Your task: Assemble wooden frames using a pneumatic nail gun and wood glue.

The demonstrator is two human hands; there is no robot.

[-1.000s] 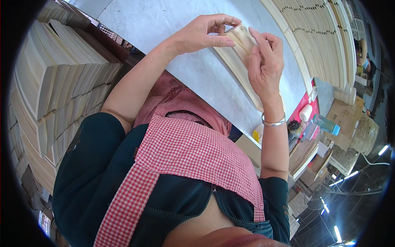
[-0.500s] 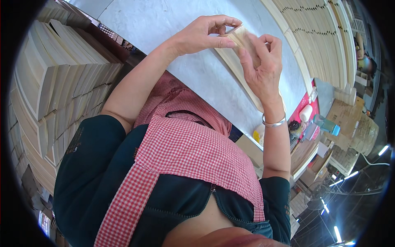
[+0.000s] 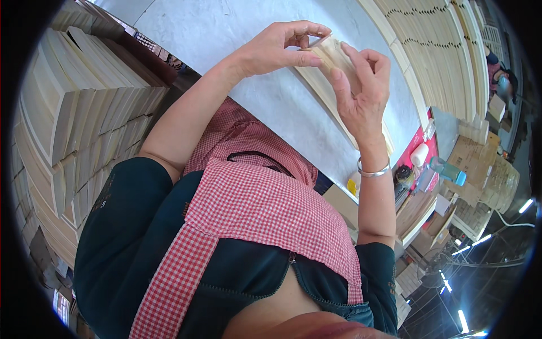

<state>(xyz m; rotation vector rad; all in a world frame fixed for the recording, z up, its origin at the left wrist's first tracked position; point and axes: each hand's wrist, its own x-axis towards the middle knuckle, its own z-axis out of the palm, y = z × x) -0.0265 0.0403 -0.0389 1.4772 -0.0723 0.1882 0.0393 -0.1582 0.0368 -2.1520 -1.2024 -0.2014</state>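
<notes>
Far left, off the surface (image 3: 220, 51): tall stacks of pale slab-like blocks (image 3: 84, 121), piled in rows. Red-and-white checked apron (image 3: 271, 206) on the wearer, just off the near edge of the surface.

Left hand (image 3: 279, 48) is over the surface, thumb one side, fingers the other, pinching the end of a pale block (image 3: 337, 53). Block is long and narrow, held above the surface and slanting down to the right; another pale length shows under it (can't tell if it's the same piece).

Right hand (image 3: 364, 85) is over the surface too, thumb and index a bit apart along the block; can't tell if they grip or just rest. Silver bangle (image 3: 374, 170) on that wrist, at the near edge of the surface.

Right part of surface: big layered pale stack (image 3: 432, 51). Beyond its right end: white cylinder (image 3: 419, 154), blue-capped bottle (image 3: 449, 170), cardboard (image 3: 480, 152). Further off, a co-worker (image 3: 497, 79).
</notes>
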